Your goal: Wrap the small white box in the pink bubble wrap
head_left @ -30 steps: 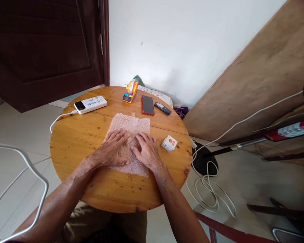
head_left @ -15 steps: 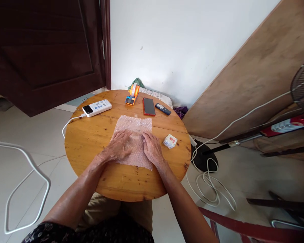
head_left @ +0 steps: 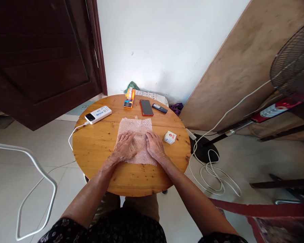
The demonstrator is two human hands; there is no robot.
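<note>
A sheet of bubble wrap (head_left: 138, 126) lies flat in the middle of a round wooden table (head_left: 98, 148). My left hand (head_left: 124, 148) rests palm down on its near left part, fingers stretched out. My right hand (head_left: 154, 146) lies flat on the near right part, fingers spread. Neither hand holds anything. A small white box with a red mark (head_left: 170, 137) sits just right of my right hand.
Along the table's far side lie a white power bank (head_left: 98, 114) with its cable, an orange tape dispenser (head_left: 129, 97), a red-edged phone (head_left: 146, 107) and a small dark phone (head_left: 159, 108). A fan (head_left: 291, 67) and coiled white cable (head_left: 212, 175) stand to the right.
My hands have slid slightly apart on the bubble wrap, flattening it. The view has pulled back and tilted up, so the table looks smaller and farther off.
</note>
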